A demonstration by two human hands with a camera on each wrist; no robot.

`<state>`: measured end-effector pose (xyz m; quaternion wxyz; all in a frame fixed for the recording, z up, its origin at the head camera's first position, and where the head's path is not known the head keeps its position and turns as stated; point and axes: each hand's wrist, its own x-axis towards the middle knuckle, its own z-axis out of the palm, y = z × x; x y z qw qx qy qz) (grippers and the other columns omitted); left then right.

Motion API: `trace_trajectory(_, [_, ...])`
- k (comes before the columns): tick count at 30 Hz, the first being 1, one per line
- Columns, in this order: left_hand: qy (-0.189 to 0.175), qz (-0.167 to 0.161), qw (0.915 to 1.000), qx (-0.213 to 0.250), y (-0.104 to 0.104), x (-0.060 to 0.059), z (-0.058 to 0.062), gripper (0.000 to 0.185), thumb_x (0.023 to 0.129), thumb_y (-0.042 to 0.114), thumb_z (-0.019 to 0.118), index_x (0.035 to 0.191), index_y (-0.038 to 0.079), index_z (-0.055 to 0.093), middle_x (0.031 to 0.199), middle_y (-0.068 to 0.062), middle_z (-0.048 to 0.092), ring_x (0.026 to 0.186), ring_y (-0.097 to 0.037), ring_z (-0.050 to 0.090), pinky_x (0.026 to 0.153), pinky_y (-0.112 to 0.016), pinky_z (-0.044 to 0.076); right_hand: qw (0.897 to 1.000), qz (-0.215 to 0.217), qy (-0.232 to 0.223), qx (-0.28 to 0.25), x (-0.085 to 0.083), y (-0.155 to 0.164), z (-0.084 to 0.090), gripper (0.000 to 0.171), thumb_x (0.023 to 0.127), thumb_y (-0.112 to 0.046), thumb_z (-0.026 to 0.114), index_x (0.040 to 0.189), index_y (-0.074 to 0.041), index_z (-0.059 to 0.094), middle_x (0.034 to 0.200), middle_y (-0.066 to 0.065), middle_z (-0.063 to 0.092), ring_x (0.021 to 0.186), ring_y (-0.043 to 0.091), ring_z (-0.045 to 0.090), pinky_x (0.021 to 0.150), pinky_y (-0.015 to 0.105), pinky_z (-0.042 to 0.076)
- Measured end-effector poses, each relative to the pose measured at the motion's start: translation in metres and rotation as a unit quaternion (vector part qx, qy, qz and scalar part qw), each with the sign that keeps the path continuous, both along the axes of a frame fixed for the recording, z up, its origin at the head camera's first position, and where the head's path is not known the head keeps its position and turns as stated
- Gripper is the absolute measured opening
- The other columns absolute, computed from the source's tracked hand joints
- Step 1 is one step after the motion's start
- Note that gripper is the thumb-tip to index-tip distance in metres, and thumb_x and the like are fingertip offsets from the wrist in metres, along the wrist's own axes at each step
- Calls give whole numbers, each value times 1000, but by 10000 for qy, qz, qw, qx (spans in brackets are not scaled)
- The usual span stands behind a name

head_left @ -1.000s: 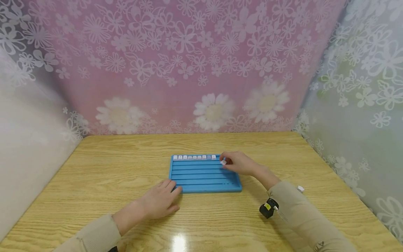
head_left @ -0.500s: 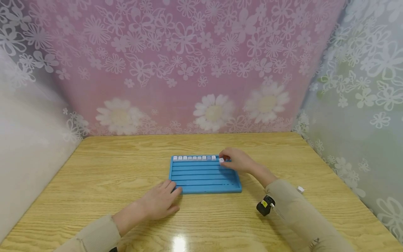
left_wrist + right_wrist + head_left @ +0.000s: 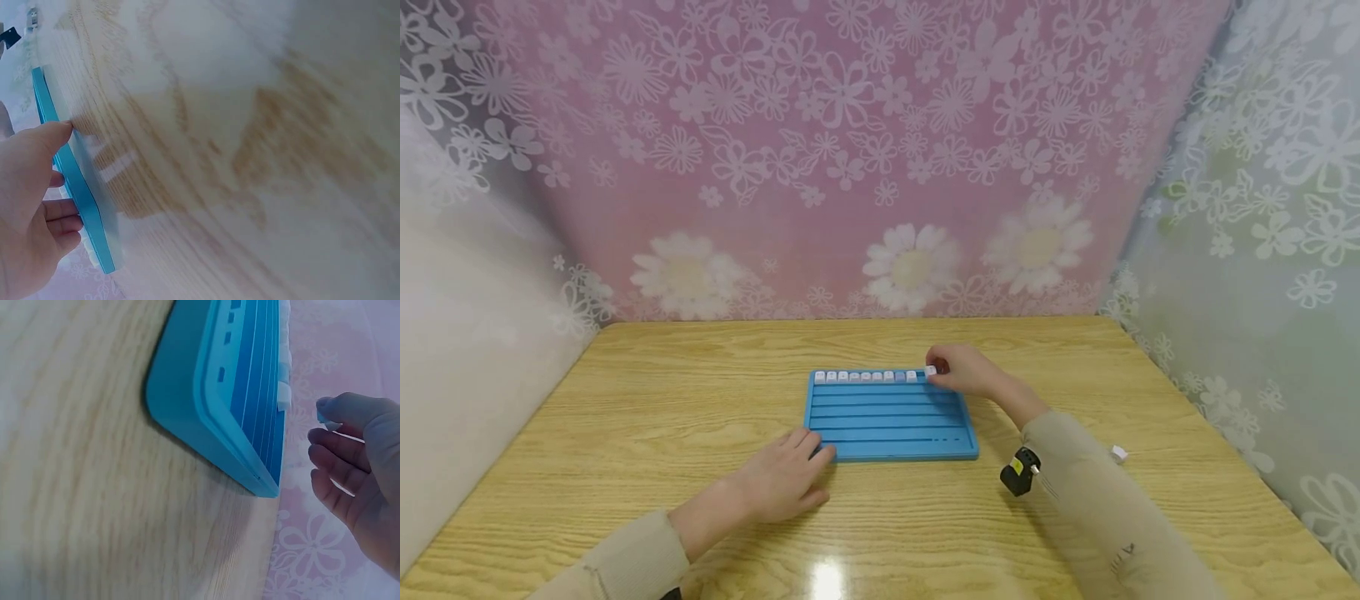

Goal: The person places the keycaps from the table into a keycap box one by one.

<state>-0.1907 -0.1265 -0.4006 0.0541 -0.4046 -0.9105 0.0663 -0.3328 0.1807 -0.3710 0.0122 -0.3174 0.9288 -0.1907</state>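
Note:
A blue keyboard base with long ridges lies flat on the table. Along its far edge stands a row of white keycaps, one of them bluish. Between thumb and forefinger my right hand pinches a white keycap, over the base's far right end, just past the row. The right wrist view shows this keycap partly covered by the fingertips, with the other fingers of the right hand loosely bent. My left hand rests its fingers at the near left corner of the base; its thumb points right.
Another small white piece lies on the wooden table, right of my right sleeve. A pink flowered curtain hangs behind the table, and pale sheets flank it. A black wrist camera hangs from the right sleeve.
My right hand has moved slightly away from me with the keycap, from over the ridges to the far edge of the base. The left hand has stayed at its corner.

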Motion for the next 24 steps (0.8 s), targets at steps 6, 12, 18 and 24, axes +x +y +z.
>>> trace_trajectory(6, [6,28,10000,20,0,0,0,50,91,44,53,123,5,47,107,-8,47,100,-22,45,88,-34,44,9994,-63,-68,337,-11,-3,-3,16,86,-16,65,99,-6,62,80,-1,56,72,15,50,65,30,44])
trace_trajectory(12, [30,20,10000,-5,0,-1,-1,51,92,44,52,124,5,47,108,-9,48,101,-22,45,88,-34,44,9977,-172,-96,647,-19,-5,-10,18,87,-17,65,102,-6,64,87,2,57,77,17,52,70,33,47])
trace_trajectory(18, [-81,86,9999,-98,1,0,0,53,92,45,51,127,5,47,111,-9,48,103,-22,45,90,-34,43,9967,-200,-35,781,-20,-7,-19,19,87,-18,65,102,-6,66,90,4,56,81,17,53,74,34,48])
trace_trajectory(24, [-39,84,9999,-63,0,-1,0,52,92,44,52,125,5,47,110,-9,48,102,-21,45,89,-34,44,9966,-261,-95,774,-21,-10,-19,19,87,-18,66,101,-7,66,91,4,56,82,17,53,75,36,48])
